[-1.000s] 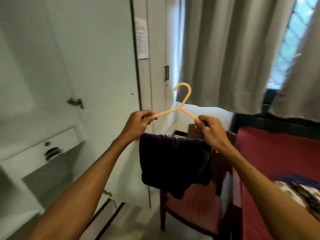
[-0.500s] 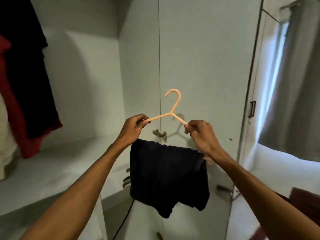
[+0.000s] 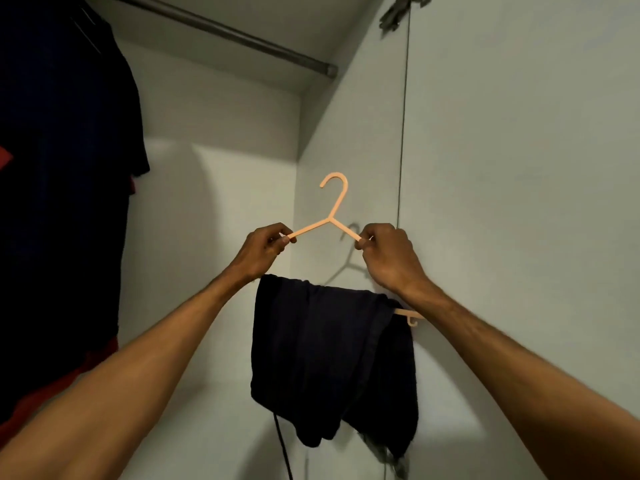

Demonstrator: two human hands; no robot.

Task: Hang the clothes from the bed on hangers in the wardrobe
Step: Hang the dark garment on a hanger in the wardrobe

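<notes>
The view is filled by the inside of a pale wardrobe [image 3: 311,109]. A metal rail [image 3: 225,31] is fixed high up and runs from the upper left to the side wall [image 3: 346,150], where it is met by a round socket. The back wall [image 3: 214,202] is lit brightly below and shaded above. To the right, a plain door [image 3: 519,168] is joined along a vertical seam, with a hinge [image 3: 401,8] seen at the top.

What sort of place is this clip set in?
Most likely inside a wardrobe: a metal rail runs across the top, dark clothes hang at the left, and the left hand and right hand hold a peach hanger with a dark garment draped over it.
</notes>
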